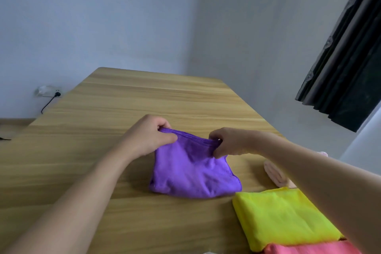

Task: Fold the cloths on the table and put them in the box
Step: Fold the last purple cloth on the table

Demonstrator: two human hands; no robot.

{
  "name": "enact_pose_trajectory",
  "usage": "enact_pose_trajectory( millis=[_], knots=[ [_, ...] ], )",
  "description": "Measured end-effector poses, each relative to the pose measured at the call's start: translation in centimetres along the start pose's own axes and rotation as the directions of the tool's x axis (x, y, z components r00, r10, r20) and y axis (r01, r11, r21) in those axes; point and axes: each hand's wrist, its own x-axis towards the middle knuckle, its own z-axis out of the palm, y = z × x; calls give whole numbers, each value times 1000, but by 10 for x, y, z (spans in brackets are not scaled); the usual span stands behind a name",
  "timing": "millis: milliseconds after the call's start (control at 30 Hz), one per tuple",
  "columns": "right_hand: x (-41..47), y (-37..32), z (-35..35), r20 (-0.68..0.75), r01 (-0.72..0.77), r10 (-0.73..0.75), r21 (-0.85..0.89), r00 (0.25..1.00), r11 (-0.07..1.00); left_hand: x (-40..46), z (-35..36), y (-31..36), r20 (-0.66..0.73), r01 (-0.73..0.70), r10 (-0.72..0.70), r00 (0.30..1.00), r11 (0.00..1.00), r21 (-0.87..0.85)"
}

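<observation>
Purple microfibre cloth with a stitched hem point(193, 173), doubled over on the light wooden table point(127, 99), is the landmark from which the rest is placed; its near folded part lies on the tabletop, while its far hem is lifted slightly between both hands; the left hand point(151, 137) pinches the far-left corner of that hem, thumb on the near face and fingers curled over the far side; the right hand point(228, 143) pinches the far-right corner in the same manner, fingers curled round the bunched edge; both bare forearms reach in from the near side, one on either side of the purple cloth. Just near and to the right of the purple cloth lies a flat folded yellow cloth point(284, 218), almost touching its near-right corner; nearer still, against the yellow cloth's near edge, shows a strip of coral-pink cloth point(309, 248); to the right of the purple cloth, partly hidden behind the right forearm, lies a pale pink rolled cloth point(275, 174). Far to the left of the purple cloth, on the pale wall, sits a white wall socket with a black plug and cable point(49, 91); far to the right hangs a dark curtain point(346, 64).
</observation>
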Motion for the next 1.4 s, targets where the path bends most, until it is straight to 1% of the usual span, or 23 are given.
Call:
enact_pose_trajectory(
  millis=[100, 167, 267, 367, 467, 533, 700, 800, 900, 967, 1033, 1100, 1167, 1267, 1333, 1400],
  knots=[
    [-8, -1, 3, -9, 40, -40, 2, 999, 999, -6, -10, 11, 127, -99, 111, 986, 991, -95],
    [-15, -4, 3, -4, 55, -55, -34, 998, 998, -10, -15, 19, 172, -130, 143, 975, 988, -85],
    [-23, -9, 4, 2, 76, -77, -213, 997, 974, -14, -19, 28, 154, -154, 141, 978, 985, 78],
    [-27, -8, 6, 5, 103, -107, -292, 994, 951, -18, -18, 37, 155, -169, 143, 978, 970, 174],
    [-28, -5, 9, 74, 84, -65, -298, 995, 951, -21, -17, 46, 171, -191, 159, 972, 963, 191],
    [-27, -4, 11, 88, 99, -75, -311, 993, 945, -24, -17, 51, 181, -211, 175, 968, 957, 200],
    [-28, -5, 7, 23, 165, -166, -296, 986, 941, -27, -22, 58, 188, -258, 217, 958, 938, 231],
    [-33, -7, 5, 0, 231, -240, -284, 971, 931, -28, -22, 62, 182, -289, 249, 951, 925, 246],
    [-33, -4, 8, -36, 277, -306, -332, 951, 901, -28, -22, 62, 198, -318, 274, 941, 915, 247],
    [-30, -1, 9, -49, 250, -284, -349, 958, 903, -27, -22, 62, 198, -337, 295, 935, 912, 233],
    [-29, 2, 8, -66, 173, -219, -409, 974, 896, -26, -23, 61, 170, -361, 327, 930, 902, 239],
    [-32, 8, 4, -101, 108, -168, -437, 981, 893, -24, -23, 60, 123, -422, 404, 907, 857, 295],
    [-37, 15, -1, -147, 66, -138, -416, 979, 907, -23, -21, 60, 84, -492, 499, 862, 786, 374],
    [-46, 21, -7, -199, 34, -135, -440, 971, 897, -23, -20, 61, 45, -543, 592, 805, 705, 456],
    [-50, 21, -8, -218, 53, -156, -416, 963, 908, -23, -18, 61, 28, -560, 629, 777, 669, 489],
    [-51, 19, -7, -240, 111, -219, -393, 946, 913, -23, -17, 62, 12, -570, 651, 759, 654, 497]
  ],
)
